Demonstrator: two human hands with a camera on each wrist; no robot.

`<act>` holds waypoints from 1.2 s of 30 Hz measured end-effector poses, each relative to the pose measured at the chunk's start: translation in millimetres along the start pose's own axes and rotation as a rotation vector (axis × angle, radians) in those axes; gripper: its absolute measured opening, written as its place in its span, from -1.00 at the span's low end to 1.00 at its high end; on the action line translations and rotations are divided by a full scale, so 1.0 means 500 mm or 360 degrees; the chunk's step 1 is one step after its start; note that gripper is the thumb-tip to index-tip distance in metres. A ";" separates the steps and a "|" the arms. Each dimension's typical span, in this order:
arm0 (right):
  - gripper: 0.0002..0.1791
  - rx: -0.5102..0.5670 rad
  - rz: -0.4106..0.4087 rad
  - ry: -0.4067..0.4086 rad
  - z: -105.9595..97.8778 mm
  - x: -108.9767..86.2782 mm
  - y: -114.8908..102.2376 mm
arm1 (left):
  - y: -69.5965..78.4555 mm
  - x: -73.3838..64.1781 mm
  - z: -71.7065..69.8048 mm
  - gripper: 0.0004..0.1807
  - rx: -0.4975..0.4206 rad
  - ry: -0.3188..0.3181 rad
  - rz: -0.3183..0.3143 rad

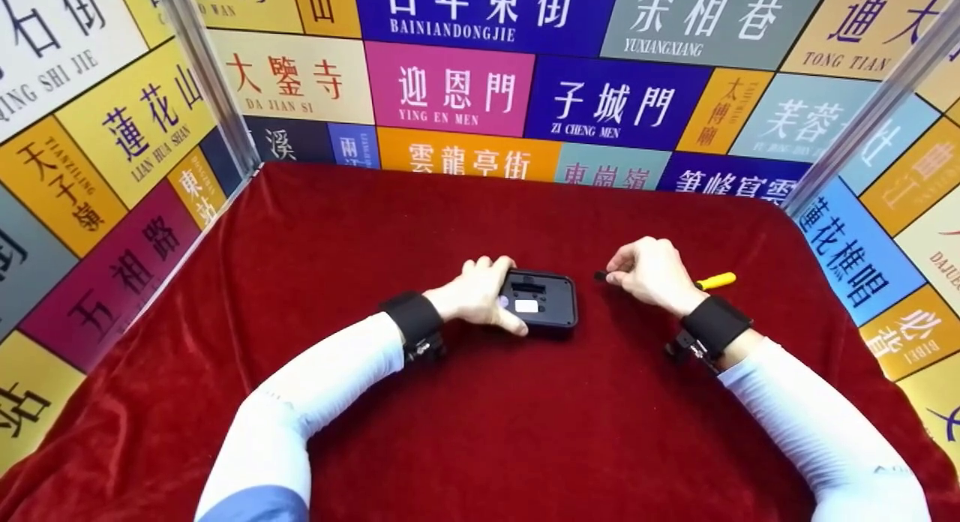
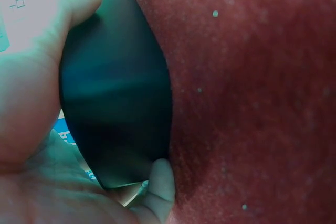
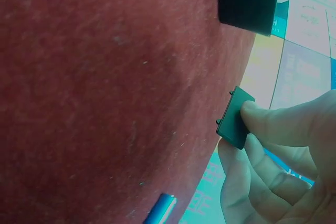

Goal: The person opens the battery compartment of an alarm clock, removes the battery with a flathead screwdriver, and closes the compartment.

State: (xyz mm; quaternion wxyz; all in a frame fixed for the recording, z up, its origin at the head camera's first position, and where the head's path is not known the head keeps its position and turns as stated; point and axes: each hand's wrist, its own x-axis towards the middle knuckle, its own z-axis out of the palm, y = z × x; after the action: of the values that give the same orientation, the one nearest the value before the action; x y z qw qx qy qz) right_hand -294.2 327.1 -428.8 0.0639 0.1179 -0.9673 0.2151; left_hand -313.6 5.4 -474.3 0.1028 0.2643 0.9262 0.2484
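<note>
A black box-shaped device (image 1: pixel 561 301) lies on the cloth with its back up. The back shows a long recessed slot, a white label and small holes. My left hand (image 1: pixel 474 293) grips its left end, thumb on the near side and fingers on the far side. In the left wrist view, a smooth dark side of the device (image 2: pixel 118 87) faces the camera. To the right of it, my right hand (image 1: pixel 651 273) pinches a small black battery cover (image 3: pixel 236 116) between thumb and fingers. Two little tabs stick out along one edge of the cover, which is apart from the device.
A yellow-handled screwdriver (image 1: pixel 718 280) lies just right of my right hand, its shaft partly hidden behind that hand. Dark red cloth (image 1: pixel 480 424) covers the table. Panels with printed signs (image 1: pixel 450 87) and metal corner posts (image 1: pixel 214 79) stand around the back and sides.
</note>
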 end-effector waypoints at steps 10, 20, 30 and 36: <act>-0.90 0.0054 -0.0038 0.0047 -0.004 0.010 -0.033 | -0.033 0.031 0.028 0.28 -0.0021 -0.0002 -0.0024; -0.87 0.0114 -0.0081 0.0057 0.015 0.032 -0.076 | -0.012 0.013 0.014 0.20 0.0008 0.0017 -0.0010; -0.86 0.0140 -0.0128 0.0038 0.038 0.051 -0.123 | -0.020 0.025 0.024 0.21 -0.0002 0.0019 -0.0016; -0.87 0.0183 -0.0172 0.0024 0.050 0.059 -0.138 | -0.025 0.028 0.028 0.26 0.0000 0.0000 -0.0040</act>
State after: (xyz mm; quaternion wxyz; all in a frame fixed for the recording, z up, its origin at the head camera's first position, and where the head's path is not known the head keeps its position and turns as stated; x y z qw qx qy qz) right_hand -306.6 249.5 -418.6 0.0759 0.1717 -0.9451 0.2674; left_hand -326.5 9.6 -493.3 0.1057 0.2527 0.9295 0.2471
